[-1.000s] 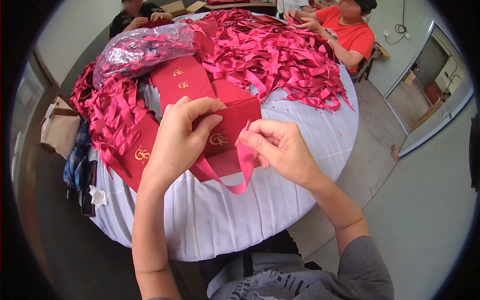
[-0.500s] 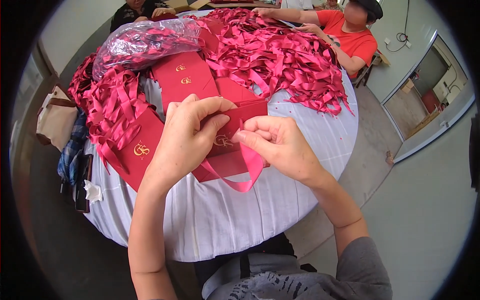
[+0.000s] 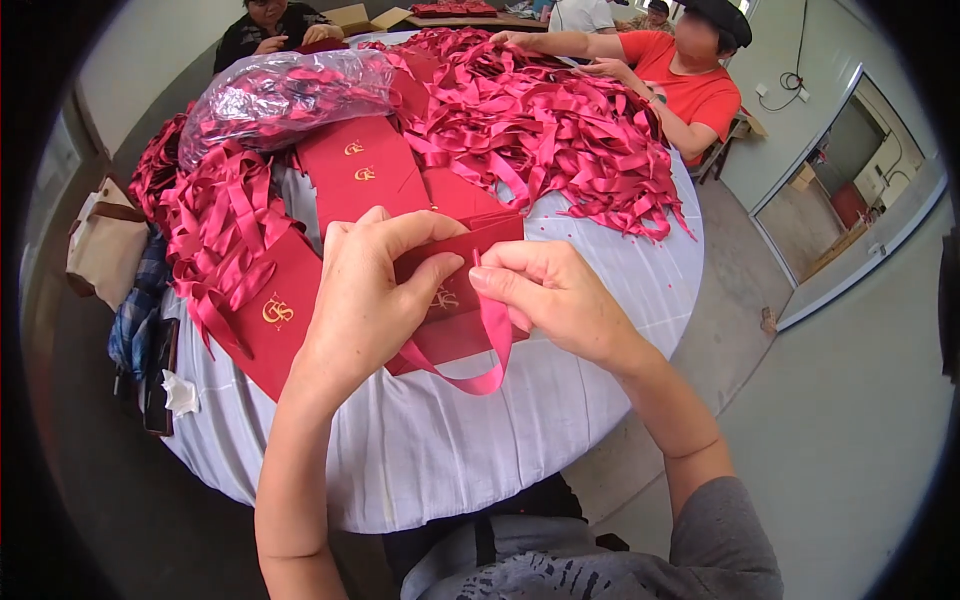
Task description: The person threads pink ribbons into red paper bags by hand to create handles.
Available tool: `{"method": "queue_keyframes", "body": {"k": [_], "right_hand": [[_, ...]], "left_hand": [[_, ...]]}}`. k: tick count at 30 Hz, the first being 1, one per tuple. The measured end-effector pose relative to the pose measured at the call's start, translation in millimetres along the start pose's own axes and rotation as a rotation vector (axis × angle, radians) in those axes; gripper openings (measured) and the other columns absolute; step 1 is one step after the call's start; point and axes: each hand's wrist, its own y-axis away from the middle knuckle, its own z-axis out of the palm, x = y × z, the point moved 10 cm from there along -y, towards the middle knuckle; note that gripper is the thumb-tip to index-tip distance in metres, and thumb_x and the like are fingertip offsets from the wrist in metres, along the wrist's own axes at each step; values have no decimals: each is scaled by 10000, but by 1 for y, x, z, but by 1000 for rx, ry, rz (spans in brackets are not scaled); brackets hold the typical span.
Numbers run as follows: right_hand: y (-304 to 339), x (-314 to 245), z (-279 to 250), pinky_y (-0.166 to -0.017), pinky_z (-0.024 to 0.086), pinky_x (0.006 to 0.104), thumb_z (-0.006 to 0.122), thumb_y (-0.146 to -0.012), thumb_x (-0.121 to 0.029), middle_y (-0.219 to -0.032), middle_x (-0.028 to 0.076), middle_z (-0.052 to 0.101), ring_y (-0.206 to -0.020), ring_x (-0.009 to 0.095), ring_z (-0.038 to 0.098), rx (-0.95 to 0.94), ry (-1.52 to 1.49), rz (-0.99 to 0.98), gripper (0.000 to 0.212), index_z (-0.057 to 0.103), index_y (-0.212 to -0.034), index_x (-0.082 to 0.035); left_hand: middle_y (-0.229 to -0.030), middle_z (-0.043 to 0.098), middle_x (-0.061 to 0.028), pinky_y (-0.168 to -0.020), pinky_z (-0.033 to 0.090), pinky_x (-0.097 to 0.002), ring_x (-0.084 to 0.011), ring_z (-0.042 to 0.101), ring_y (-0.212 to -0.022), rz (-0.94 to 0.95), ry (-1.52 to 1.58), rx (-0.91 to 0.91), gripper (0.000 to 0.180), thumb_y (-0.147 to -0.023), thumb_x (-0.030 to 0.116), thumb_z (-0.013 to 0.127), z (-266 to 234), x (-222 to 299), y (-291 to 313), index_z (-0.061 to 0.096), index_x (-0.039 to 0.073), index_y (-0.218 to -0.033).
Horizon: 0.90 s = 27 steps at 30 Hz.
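A red paper gift bag [image 3: 450, 342] with a gold emblem is held in front of me, above the near part of the table. My left hand [image 3: 372, 295] is closed on its upper edge, fingers behind and thumb toward the front panel. Between thumb and fingertips, my right hand [image 3: 550, 298] pinches a pink-red satin ribbon [image 3: 482, 384] close to its end. A short tip sticks up above the pinch, beside the bag's mouth. The rest of the ribbon hangs as a loop across the bag's front. My fingers partly cover the emblem, and the ribbon's other end is hidden.
Flat red bags [image 3: 362, 172] lie beyond my hands, another bag [image 3: 270, 320] at left. Ribbon heaps [image 3: 545, 130] and a filled clear plastic bag [image 3: 285, 98] cover the far side of the white-clothed table [image 3: 460, 450]. Two people work across it, one in a red shirt [image 3: 690, 100].
The view has shifted slightly. My right fingertips sit a little higher on the ribbon, near its end, while my left hand keeps its hold on the bag.
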Motion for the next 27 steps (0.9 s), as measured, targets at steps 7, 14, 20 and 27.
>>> {"method": "queue_keyframes", "body": {"k": [7, 14, 20, 27], "right_hand": [[0, 6, -2, -435, 283, 213, 550, -911, -153, -542, -53, 455, -485, 13, 376, -27, -134, 109, 244, 585, -707, -24], [-1, 12, -9, -430, 273, 210, 573, -894, -162, -527, -54, 441, -474, 13, 366, 39, -176, 104, 243, 609, -690, -35], [-2, 2, -16, -438, 342, 271, 598, -893, -183, -518, -10, 484, -453, 84, 434, 200, 34, -52, 275, 591, -678, -11], [7, -54, -39, -546, 443, 334, 730, -751, -150, -676, 70, 500, -615, 230, 559, 356, 696, -319, 246, 581, -925, -61]], "left_hand": [[-809, 644, -48, -830, 329, -315, -185, 527, -799, -15, -103, 42, 163, -759, 61, 686, 0, 8, 3, 687, 66, -922], [-677, 583, -50, -744, 320, -328, -193, 497, -707, 117, -127, 80, 196, -763, 79, 651, -2, 21, 5, 678, 101, -956], [-695, 606, -35, -737, 314, -337, -193, 510, -712, 165, -193, 102, 227, -748, 58, 654, 2, 33, 7, 663, 112, -968], [-722, 611, -27, -730, 319, -341, -198, 516, -717, 192, -103, 181, 186, -740, 43, 664, -1, 34, 10, 592, 100, -902]]}}
